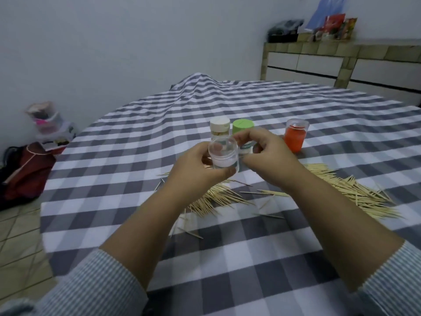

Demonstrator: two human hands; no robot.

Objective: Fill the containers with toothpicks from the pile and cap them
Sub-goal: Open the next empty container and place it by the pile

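Left hand [193, 165] fingers curl round a clear jar [224, 155], held above the toothpicks [218, 198]; it looks empty. Right hand [264, 153] fingers are bent beside the jar; what they pinch I cannot tell. Behind the jar stand a white-capped bottle [219, 128], a green-capped bottle [243, 127] and, to the right, an orange jar [295, 137]. All rest on a checked counter [250, 258]; a tiled cabinet [341, 62] stands far right.

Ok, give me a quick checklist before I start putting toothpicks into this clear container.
1. Clear container held: ok, left hand grips it.
2. Its mouth open: cannot tell, blurred.
3. Right hand free: cannot tell, its fingers curl at the container's side.
4. Toothpick pile in reach: ok, under both hands.
5. Other containers apart: ok, white-capped bottle, green-capped bottle and orange container stand behind.
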